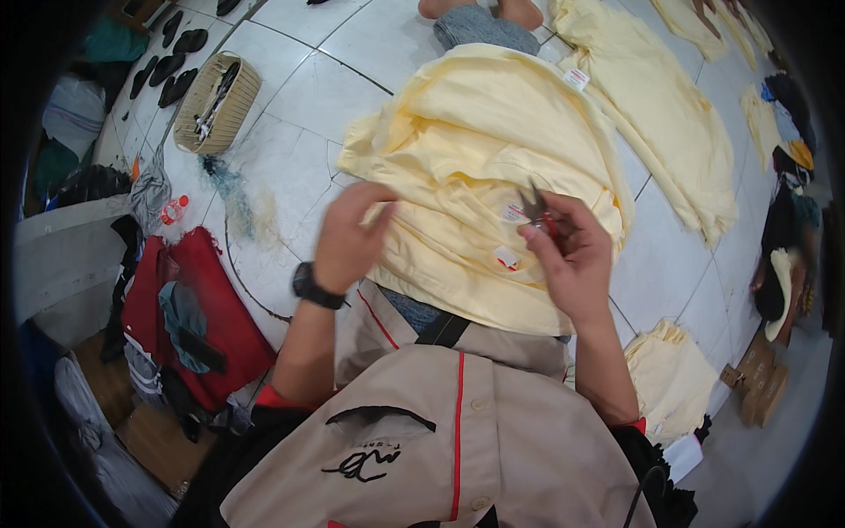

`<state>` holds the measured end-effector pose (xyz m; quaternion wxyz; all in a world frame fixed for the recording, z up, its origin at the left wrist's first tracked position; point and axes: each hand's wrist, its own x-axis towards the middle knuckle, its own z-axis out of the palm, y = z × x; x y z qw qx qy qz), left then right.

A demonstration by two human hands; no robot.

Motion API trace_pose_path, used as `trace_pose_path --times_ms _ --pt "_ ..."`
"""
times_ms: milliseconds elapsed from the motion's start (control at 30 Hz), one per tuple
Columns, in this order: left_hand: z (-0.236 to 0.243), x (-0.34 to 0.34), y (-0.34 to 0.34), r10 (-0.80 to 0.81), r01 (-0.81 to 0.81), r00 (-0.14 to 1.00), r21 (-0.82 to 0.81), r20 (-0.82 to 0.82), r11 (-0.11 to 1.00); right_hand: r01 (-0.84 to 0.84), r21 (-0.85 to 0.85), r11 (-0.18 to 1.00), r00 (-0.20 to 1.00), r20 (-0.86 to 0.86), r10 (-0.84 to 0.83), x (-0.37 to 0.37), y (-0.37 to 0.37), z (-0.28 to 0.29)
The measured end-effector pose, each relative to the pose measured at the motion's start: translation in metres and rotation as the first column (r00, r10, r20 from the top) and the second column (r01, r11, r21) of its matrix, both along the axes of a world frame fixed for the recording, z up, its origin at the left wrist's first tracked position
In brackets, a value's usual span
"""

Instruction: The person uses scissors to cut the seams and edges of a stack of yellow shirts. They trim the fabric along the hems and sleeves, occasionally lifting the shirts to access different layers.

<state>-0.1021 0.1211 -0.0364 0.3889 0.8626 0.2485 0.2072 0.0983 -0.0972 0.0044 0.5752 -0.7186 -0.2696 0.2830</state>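
Note:
A pale yellow garment (422,167) lies crumpled across my lap and the floor before me. In my right hand (576,255) is a small pair of thread snips (539,214) with red handles, its dark pointed blades upward and apart over the garment. Two small white labels show on the cloth near it, one of them a label with a red mark (505,257). My left hand (352,233), with a black watch (317,288) at the wrist, hovers at the garment's left edge. Its fingers are bent, with a gap between thumb and forefinger, and nothing visible between them.
More yellow garments (656,114) are spread at the far right, and a folded yellow pile (671,378) lies near right. A beige basket (218,104) with tools stands far left, near black sandals (167,69). Red cloth (211,299) lies left. Another person's knees (519,12) show ahead.

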Motion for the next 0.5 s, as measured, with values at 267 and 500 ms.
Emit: trace_pose_path --times_ms 267,500 --pt "-0.027 0.060 -0.016 -0.018 0.019 0.994 0.015 -0.108 1.000 -0.058 -0.247 0.967 0.986 0.136 0.094 -0.008 0.009 -0.003" --pt "-0.020 0.050 -0.025 -0.048 0.047 0.999 -0.042 -0.025 0.998 -0.068 -0.289 0.955 0.989 0.106 0.103 -0.008 0.014 0.003"
